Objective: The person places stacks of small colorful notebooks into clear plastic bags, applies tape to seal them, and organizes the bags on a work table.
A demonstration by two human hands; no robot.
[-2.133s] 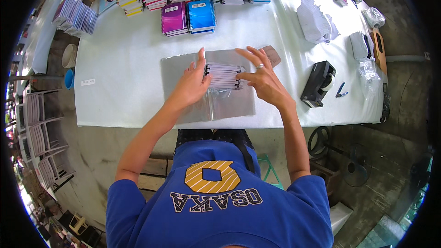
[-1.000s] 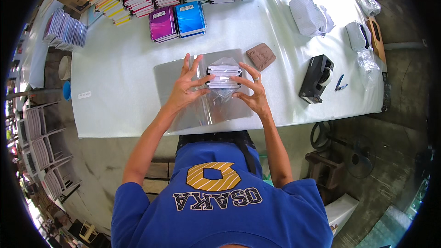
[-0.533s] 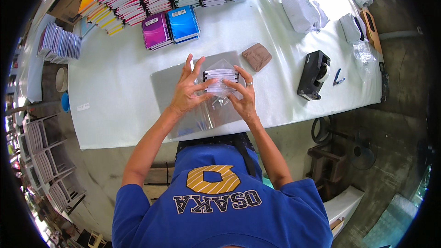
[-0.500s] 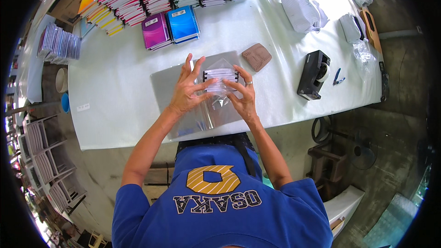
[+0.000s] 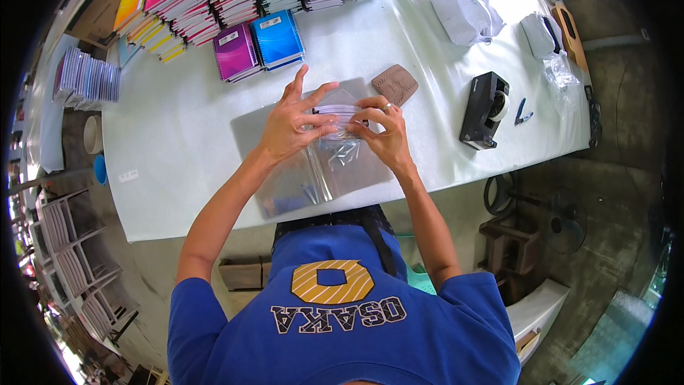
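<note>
Between my hands is a small stack of notebooks (image 5: 338,110), its white page edges showing, with clear plastic wrap (image 5: 345,154) around it. My left hand (image 5: 291,125) grips the stack's left end with the thumb and a finger, while other fingers stretch up and away. At the right end, my right hand (image 5: 385,132) pinches the wrap and stack with bent fingers. Under them lie flat clear plastic sheets (image 5: 281,191) on the pale-covered table (image 5: 171,150). Just beyond my right hand sits a brown square pad (image 5: 394,84).
A black tape dispenser (image 5: 484,110) and small blue snips (image 5: 524,113) are to the right. Coloured spiral notebooks (image 5: 278,36) stand in piles at the back. Farther left is a wrapped stack (image 5: 87,80); a crumpled white bag (image 5: 463,11) lies at the back right.
My right fingers have closed in from being spread along the stack's right side and now bend over its end. My left fingers have shifted slightly, one reaching farther over the stack.
</note>
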